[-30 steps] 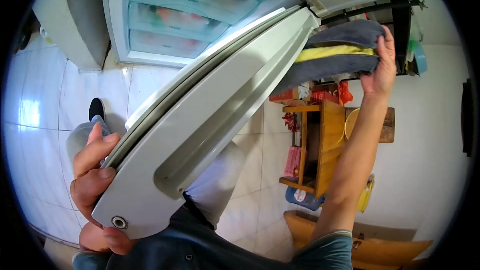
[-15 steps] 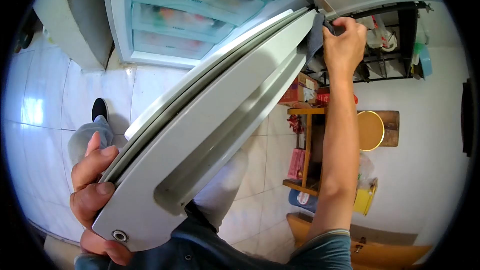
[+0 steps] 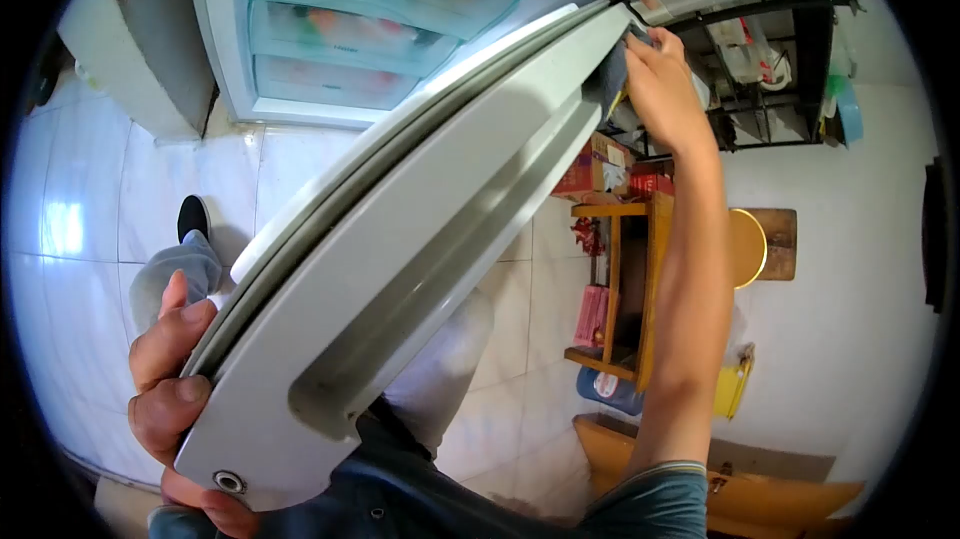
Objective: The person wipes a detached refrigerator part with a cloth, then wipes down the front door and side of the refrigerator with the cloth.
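A white freezer door (image 3: 400, 229) stands open in front of me, its edge with a long recessed grip turned toward me. My left hand (image 3: 172, 374) grips the door's near corner at lower left, fingers curled over the rim and gasket. At the far end of the same edge, my right hand (image 3: 665, 89) pinches a dark grey cloth (image 3: 613, 77) against the door, near the hinge side. Part of the cloth is hidden behind the fingers.
Frosted freezer drawers (image 3: 345, 44) with food inside face the open door. To the right are a black metal rack (image 3: 770, 124), cardboard boxes (image 3: 590, 167) and a wooden shelf unit (image 3: 613, 289). A round board (image 3: 748, 249) leans against the wall.
My right hand with the cloth has shifted slightly up and left, its wrist turning. The door and left hand appear a little further left in view.
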Demonstrator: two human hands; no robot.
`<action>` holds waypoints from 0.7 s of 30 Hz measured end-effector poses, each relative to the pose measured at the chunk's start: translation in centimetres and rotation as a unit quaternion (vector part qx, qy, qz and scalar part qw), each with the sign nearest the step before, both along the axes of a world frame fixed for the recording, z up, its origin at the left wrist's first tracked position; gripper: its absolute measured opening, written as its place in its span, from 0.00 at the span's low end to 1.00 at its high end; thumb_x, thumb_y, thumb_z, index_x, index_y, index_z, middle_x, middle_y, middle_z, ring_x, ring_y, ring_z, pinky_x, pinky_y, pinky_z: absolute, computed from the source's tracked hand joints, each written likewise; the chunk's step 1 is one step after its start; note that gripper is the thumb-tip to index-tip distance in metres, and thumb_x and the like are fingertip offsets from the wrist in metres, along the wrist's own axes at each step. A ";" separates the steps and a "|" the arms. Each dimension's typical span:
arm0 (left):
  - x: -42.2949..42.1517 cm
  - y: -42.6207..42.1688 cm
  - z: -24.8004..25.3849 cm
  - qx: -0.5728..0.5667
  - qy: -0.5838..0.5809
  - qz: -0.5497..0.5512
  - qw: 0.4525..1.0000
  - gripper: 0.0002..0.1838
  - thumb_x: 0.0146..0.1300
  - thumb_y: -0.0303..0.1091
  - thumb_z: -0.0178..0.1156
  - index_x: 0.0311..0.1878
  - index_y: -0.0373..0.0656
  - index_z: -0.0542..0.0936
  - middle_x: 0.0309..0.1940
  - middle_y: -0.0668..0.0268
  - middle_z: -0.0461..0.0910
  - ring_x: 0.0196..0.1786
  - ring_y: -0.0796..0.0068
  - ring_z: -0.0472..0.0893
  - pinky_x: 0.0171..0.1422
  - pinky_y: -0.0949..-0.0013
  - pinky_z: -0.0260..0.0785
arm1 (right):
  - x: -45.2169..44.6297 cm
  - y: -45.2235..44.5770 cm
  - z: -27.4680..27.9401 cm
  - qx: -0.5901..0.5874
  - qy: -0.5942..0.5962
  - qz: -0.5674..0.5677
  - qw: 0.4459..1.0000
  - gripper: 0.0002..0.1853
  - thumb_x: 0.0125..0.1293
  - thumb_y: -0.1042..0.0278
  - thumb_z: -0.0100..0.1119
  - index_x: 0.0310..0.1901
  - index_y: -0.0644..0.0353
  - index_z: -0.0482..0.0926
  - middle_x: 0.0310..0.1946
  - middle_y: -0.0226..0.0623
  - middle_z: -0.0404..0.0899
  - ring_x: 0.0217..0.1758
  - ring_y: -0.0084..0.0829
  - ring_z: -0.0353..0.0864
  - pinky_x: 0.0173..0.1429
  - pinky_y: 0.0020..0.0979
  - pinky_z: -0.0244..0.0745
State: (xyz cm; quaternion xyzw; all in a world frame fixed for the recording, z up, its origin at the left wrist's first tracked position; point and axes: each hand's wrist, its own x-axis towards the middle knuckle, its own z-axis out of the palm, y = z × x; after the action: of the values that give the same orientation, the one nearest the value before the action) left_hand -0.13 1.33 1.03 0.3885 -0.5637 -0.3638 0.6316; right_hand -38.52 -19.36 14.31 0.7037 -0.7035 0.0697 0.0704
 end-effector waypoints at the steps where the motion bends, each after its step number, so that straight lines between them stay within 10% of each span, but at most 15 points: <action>1: 0.0 0.0 0.2 -0.001 0.000 -0.004 1.000 0.25 0.66 0.62 0.44 0.52 0.53 0.68 0.58 0.49 0.69 0.64 0.52 0.73 0.78 0.40 0.47 | 0.5 -0.2 0.5 0.031 0.026 -0.049 0.998 0.25 0.68 0.55 0.40 0.54 0.62 0.80 0.68 0.59 0.61 0.69 0.56 0.61 0.72 0.45 0.59; 9: -0.2 -0.4 1.7 0.005 -0.027 -0.009 1.000 0.35 0.63 0.72 0.41 0.52 0.49 0.71 0.59 0.47 0.71 0.67 0.50 0.68 0.77 0.36 0.43 | -0.4 -2.3 -0.4 0.063 0.087 -0.036 0.994 0.26 0.65 0.52 0.39 0.51 0.56 0.83 0.61 0.50 0.73 0.69 0.55 0.58 0.72 0.52 0.52; 16: -1.1 -1.0 0.9 -0.084 0.001 -0.023 0.996 0.33 0.67 0.64 0.41 0.51 0.39 0.68 0.56 0.40 0.71 0.60 0.51 0.73 0.75 0.40 0.47 | -0.6 -1.7 -1.7 0.075 -0.020 -0.091 0.993 0.28 0.67 0.53 0.37 0.62 0.55 0.76 0.73 0.61 0.50 0.74 0.67 0.46 0.78 0.50 0.42; 21: -1.2 -0.9 1.4 -0.088 -0.003 0.001 0.996 0.31 0.68 0.59 0.40 0.50 0.34 0.69 0.52 0.37 0.74 0.57 0.50 0.76 0.73 0.43 0.52 | 0.9 -2.5 0.4 0.197 0.172 -0.044 0.964 0.27 0.68 0.55 0.35 0.58 0.57 0.78 0.63 0.46 0.73 0.74 0.67 0.42 0.71 0.69 0.38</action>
State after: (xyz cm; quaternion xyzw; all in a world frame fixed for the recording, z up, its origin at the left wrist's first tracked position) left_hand -1.33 0.45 2.45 0.3335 -0.5950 -0.3109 0.6620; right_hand -37.58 -21.90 14.71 0.6731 -0.7111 -0.1960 0.0531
